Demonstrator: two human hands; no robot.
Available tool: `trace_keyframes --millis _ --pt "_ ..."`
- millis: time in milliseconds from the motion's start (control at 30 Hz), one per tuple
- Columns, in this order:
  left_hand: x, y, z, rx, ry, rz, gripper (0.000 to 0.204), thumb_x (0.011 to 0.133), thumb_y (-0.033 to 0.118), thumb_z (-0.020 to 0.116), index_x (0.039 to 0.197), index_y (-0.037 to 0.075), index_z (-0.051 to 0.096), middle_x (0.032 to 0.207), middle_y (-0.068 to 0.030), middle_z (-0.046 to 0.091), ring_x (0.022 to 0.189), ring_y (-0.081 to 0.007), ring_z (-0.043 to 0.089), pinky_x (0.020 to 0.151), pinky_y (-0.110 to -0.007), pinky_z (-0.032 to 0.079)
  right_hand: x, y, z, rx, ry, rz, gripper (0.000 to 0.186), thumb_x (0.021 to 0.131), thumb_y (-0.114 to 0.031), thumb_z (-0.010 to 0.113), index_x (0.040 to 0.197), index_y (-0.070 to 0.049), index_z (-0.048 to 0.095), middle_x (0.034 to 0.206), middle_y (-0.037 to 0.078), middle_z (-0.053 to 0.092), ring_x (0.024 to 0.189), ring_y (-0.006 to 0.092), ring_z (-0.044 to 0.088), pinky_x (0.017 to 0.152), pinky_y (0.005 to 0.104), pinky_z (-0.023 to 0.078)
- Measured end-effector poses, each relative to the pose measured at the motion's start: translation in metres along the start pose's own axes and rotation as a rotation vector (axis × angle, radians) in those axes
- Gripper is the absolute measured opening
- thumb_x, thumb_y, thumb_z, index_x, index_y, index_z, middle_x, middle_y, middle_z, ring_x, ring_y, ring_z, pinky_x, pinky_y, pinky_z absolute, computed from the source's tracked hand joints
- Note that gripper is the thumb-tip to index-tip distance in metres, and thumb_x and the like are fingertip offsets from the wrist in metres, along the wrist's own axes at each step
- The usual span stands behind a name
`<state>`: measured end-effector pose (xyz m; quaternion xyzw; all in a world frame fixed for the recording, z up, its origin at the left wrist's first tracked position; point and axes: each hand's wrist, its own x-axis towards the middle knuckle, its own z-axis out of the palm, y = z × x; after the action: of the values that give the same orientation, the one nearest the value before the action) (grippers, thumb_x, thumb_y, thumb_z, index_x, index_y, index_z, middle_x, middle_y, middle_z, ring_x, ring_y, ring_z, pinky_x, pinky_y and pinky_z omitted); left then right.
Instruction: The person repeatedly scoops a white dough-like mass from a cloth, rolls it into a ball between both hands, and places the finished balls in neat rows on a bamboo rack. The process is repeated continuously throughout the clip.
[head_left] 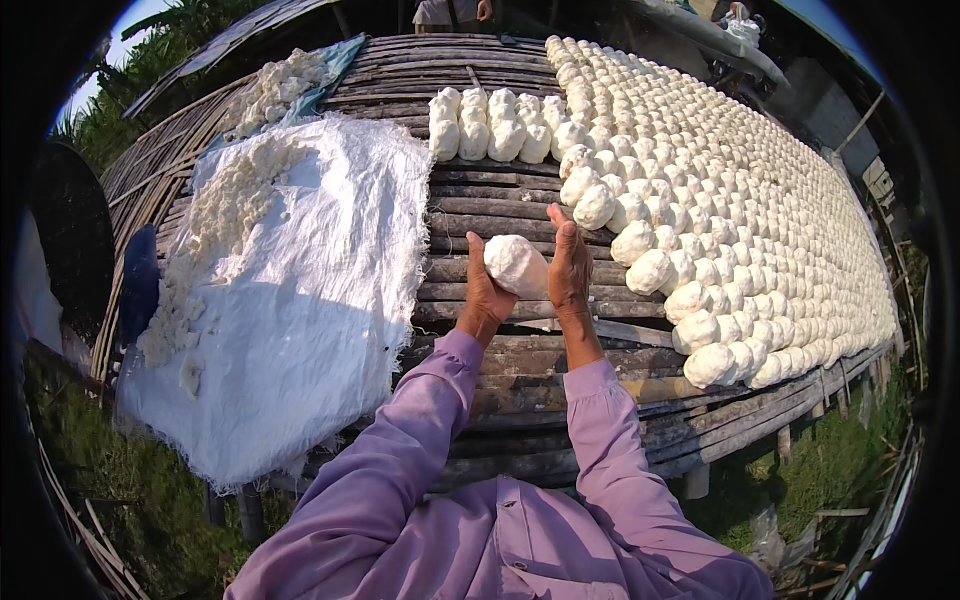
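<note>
Rows of white balls (650,271) already set out on the slatted worktop (500,206); crumbly material (236,200) remains on the white sheet (310,320). Single lump (515,265) above the slats, grasped by fingers of the left hand (485,302); right hand (571,270) straight-fingered alongside, contact unclear.

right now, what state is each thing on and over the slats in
white ball, rounded, held up
left hand, cupped against the ball
right hand, open, upright beside the ball
other balls, set in close rows
white sheet, spread, frayed, partly shaded
white crumbs, loose, on the sheet
slats, partly covered
</note>
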<state>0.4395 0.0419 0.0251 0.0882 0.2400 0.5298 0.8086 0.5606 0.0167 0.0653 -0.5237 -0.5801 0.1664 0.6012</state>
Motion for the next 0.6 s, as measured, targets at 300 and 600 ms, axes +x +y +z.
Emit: trace_keyframes --millis 300,600 --pt "0.011 -0.007 0.013 0.33 -0.284 0.076 0.111 0.084 0.091 0.029 0.148 0.001 0.041 0.148 -0.015 0.049 0.135 -0.0294 0.047 0.115 -0.05 0.032 0.021 0.027 -0.008 0.163 -0.045 0.428 0.086 0.101 -0.07 0.031 0.134 0.005 0.057 0.131 0.018 0.061 0.124 0.0249 0.055 0.097 0.0385 0.048" --pt "0.031 -0.021 0.014 0.282 -0.209 -0.074 0.102 0.088 0.087 0.024 0.144 0.006 0.049 0.139 -0.0114 0.057 0.128 -0.0272 0.054 0.11 -0.047 0.04 0.019 0.042 -0.006 0.433 0.178 0.397 0.066 0.102 -0.06 0.043 0.127 -0.003 0.064 0.108 0.012 0.067 0.101 0.0211 0.061 0.093 0.0344 0.048"
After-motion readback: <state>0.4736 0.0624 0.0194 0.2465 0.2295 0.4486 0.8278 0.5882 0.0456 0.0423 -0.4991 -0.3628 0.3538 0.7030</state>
